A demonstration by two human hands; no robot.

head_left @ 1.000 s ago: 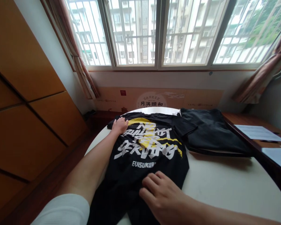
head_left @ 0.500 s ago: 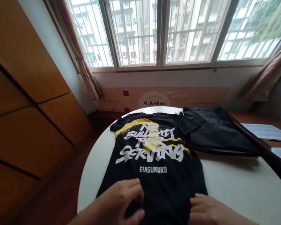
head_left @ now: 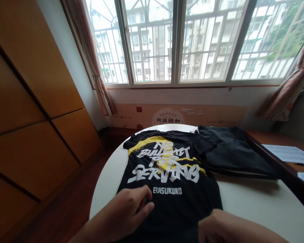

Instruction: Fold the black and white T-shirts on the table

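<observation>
A black t-shirt (head_left: 172, 199) with white and yellow lettering lies spread flat on a round white table (head_left: 255, 206), its print facing up and its collar end toward the window. My left hand (head_left: 124, 216) rests on the shirt's lower left part, fingers stretched out and close together, holding nothing. My right hand (head_left: 218, 226) lies at the shirt's lower right edge with its back up. Its fingers bend down against the cloth and their tips are hidden.
A second dark folded garment (head_left: 233, 155) lies on the table's far right. A dark wooden desk (head_left: 281, 165) with white papers (head_left: 288, 153) adjoins it on the right. Wooden cabinets (head_left: 27, 128) line the left wall. A barred window (head_left: 177, 40) with curtains faces me.
My left hand has come back from the shirt's far shoulder to its near end. The shirt, bunched a second ago, now lies smoothed out. My right hand has shifted to the right.
</observation>
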